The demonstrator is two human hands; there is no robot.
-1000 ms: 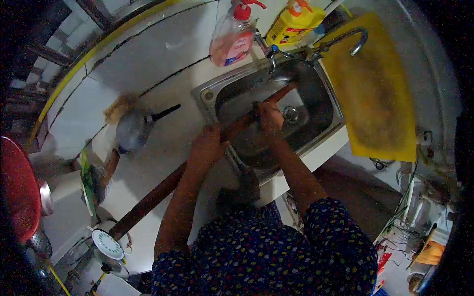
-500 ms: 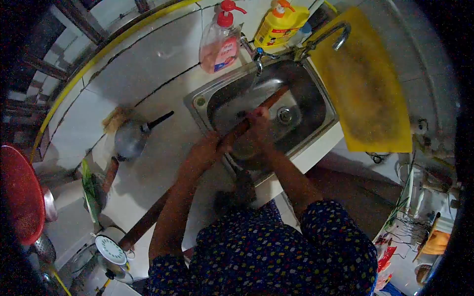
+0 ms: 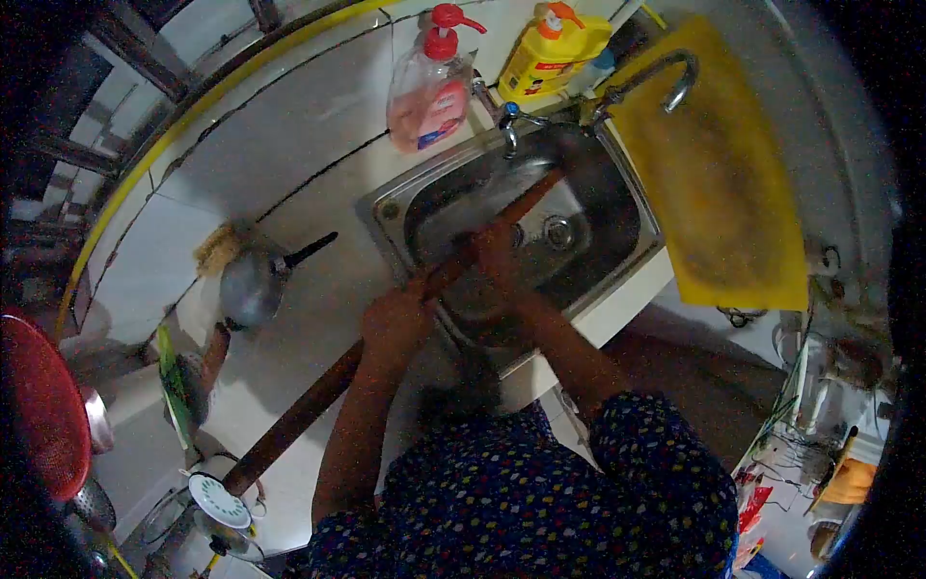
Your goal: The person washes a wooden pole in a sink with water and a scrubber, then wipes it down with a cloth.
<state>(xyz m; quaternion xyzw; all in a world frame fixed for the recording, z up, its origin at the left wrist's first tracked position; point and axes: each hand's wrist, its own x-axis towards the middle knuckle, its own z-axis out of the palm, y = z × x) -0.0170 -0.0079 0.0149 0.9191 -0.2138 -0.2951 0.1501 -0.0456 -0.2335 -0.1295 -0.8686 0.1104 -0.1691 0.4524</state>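
A long reddish-brown stick (image 3: pixel 299 420) lies slantwise from the counter at lower left, over the sink's near-left rim, into the basin. My left hand (image 3: pixel 395 320) is closed around it just outside that rim. Farther along, over the basin, my right hand (image 3: pixel 496 253) wraps the same stick, its fingers partly hidden and dim. Beyond the right hand, the stick's far end reaches toward the back of the metal sink (image 3: pixel 588 323). Above the basin stands a tap with a blue-marked handle (image 3: pixel 510 125); whether water runs from it I cannot tell.
Behind the sink stand a pink soap pump bottle (image 3: pixel 429 106) and a yellow bottle (image 3: pixel 550 58). A curved spout (image 3: pixel 680 87) and a yellow mat (image 3: pixel 714 174) are at right. Leftward are a dark-handled pan (image 3: pixel 253 288), a brush (image 3: pixel 216 249), green leaves (image 3: pixel 174 381) and a red basket (image 3: pixel 39 405).
Both hands have moved slightly back toward me along the stick's line, still gripping it. The left forearm has shifted right, showing more of the stick's near part. The view has tilted slightly.
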